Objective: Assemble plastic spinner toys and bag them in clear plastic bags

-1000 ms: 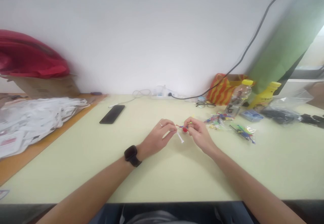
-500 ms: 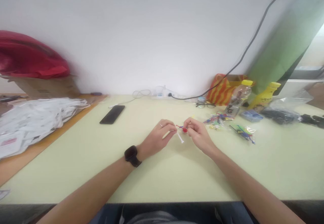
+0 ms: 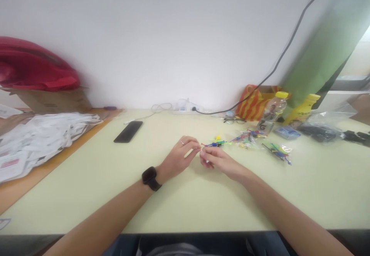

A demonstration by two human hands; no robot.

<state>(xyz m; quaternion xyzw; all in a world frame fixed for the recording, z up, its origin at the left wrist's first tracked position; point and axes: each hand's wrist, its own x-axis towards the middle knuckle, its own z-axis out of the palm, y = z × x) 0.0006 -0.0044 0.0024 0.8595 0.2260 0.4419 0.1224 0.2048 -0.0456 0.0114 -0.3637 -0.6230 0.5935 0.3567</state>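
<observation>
Over the middle of the table, my left hand (image 3: 185, 154) pinches the end of a small white plastic stick (image 3: 201, 149) between thumb and fingertips. My right hand (image 3: 218, 159) is closed around the same stick, its fingertips meeting those of the left. The right fingers hide most of the stick. Just behind the hands lies a small pile of thin coloured plastic pieces (image 3: 218, 144), blue, yellow, red and green. Farther right are a clear bag of similar pieces (image 3: 250, 137) and a second small bag of them (image 3: 279, 153).
A black phone (image 3: 128, 132) lies to the left. Eyeglasses (image 3: 234, 120), a clear bottle (image 3: 271, 113), a yellow bottle (image 3: 302, 111) and a striped bag (image 3: 250, 101) stand or lie at the back right. White bags (image 3: 49, 138) cover the left side. A power strip (image 3: 182, 107) sits by the wall.
My right hand has come down and left from the coloured pieces to the white stick, covering it. The red round piece is no longer visible. My left hand has barely moved.
</observation>
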